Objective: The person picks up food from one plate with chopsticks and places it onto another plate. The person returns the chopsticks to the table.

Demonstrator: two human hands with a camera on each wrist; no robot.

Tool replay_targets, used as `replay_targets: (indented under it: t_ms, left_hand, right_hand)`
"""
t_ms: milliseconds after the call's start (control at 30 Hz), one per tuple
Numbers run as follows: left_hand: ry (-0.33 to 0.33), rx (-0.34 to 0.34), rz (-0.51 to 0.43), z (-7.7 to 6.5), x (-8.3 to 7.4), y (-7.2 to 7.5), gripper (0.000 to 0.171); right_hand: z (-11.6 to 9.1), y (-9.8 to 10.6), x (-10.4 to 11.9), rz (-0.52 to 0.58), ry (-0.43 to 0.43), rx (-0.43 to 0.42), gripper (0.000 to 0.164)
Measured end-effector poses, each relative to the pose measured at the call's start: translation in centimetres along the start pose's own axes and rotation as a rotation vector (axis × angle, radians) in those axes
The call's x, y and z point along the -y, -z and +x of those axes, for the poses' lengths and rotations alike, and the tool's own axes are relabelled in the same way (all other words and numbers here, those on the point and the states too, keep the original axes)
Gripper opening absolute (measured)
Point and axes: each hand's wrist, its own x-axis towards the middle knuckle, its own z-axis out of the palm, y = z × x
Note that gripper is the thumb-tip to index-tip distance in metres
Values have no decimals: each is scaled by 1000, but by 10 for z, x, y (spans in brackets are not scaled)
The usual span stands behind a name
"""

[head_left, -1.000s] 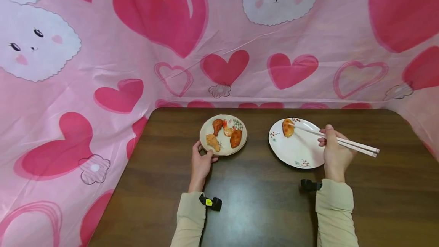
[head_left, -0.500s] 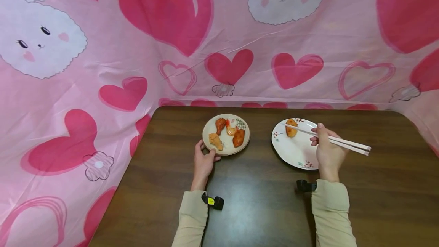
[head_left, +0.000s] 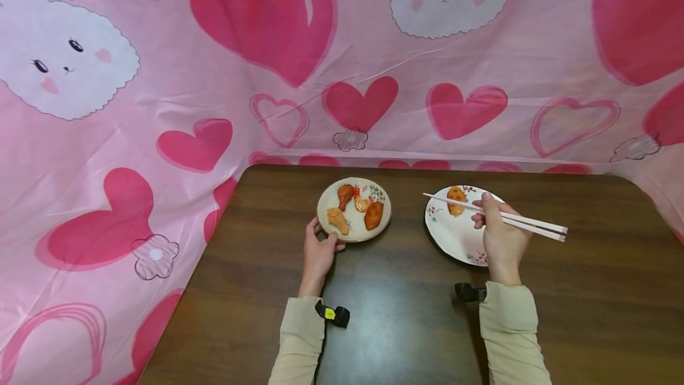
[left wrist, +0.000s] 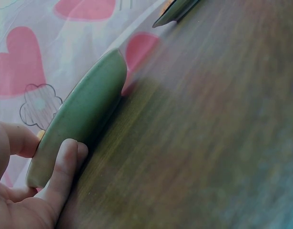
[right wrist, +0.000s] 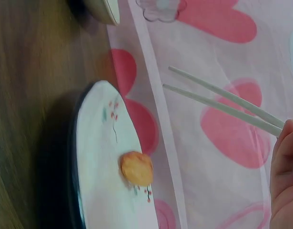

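Observation:
My left hand (head_left: 319, 254) grips the near left edge of a small plate (head_left: 354, 234), which looks slightly raised off the table in the left wrist view. On this plate lie a drumstick (head_left: 345, 196), a shrimp (head_left: 362, 204), a glazed brown wing-like piece (head_left: 374, 215) and a pale fried piece (head_left: 338, 220). My right hand (head_left: 502, 245) holds a pair of white chopsticks (head_left: 534, 222) over the larger white plate (head_left: 453, 239). There, a golden-brown dumpling-like piece (right wrist: 136, 168) rests near the rim. The chopstick tips hover apart from it, with nothing between them.
Both plates are toward the back of a dark wooden table (head_left: 395, 325). A pink heart-print cloth (head_left: 299, 117) hangs behind and along the left side. Each wrist wears a black strapped camera, such as the one on the left (head_left: 333, 315).
My right hand has moved left, carrying the chopstick tips leftward past the dumpling-like piece, which stays on the larger plate. The whole view has shifted slightly; my left hand keeps its grip.

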Motion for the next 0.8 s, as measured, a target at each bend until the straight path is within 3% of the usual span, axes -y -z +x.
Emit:
replay_targets:
  t_ms: [367,633,800]
  left_hand:
    - [17,15,-7,0,-4,2,63]
    - [2,22,19,-21,-32,2,61]
    - [-12,24,3,-25,-34,3,60]
  right_hand:
    - [-16,-17,-2,-103,24,82,17]
    - [-26,-27,-3,-156,34,169,22]
    - [-36,-35,-3,-185,-5,230,24]
